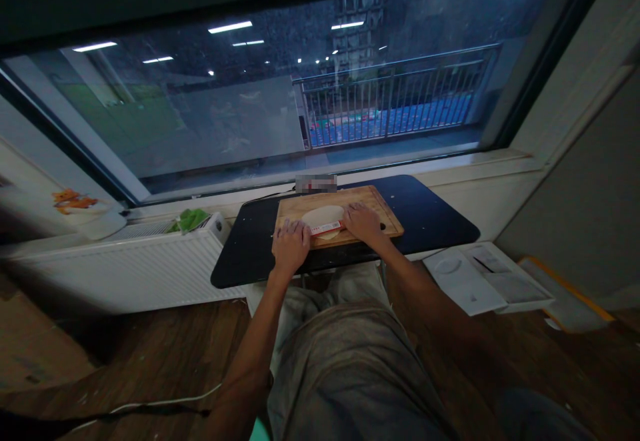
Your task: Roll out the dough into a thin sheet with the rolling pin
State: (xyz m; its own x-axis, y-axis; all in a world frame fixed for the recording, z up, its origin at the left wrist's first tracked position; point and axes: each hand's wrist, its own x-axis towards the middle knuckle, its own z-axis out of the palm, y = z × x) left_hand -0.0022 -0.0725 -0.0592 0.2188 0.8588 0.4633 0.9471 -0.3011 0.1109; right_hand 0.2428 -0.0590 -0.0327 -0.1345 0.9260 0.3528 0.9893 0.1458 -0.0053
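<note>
A flat, pale round of dough lies on a wooden cutting board. Across its near part runs a rolling pin with a red and white label on its middle. My left hand is closed over the left end of the pin, and my right hand over the right end. Both palms face down, and the pin's ends are hidden under the fingers. A bit of dough shows on the near side of the pin.
The board rests on a small black table against the window sill. A blurred grey object stands behind the board. To the left is a white radiator with a green cloth; to the right, an open white box.
</note>
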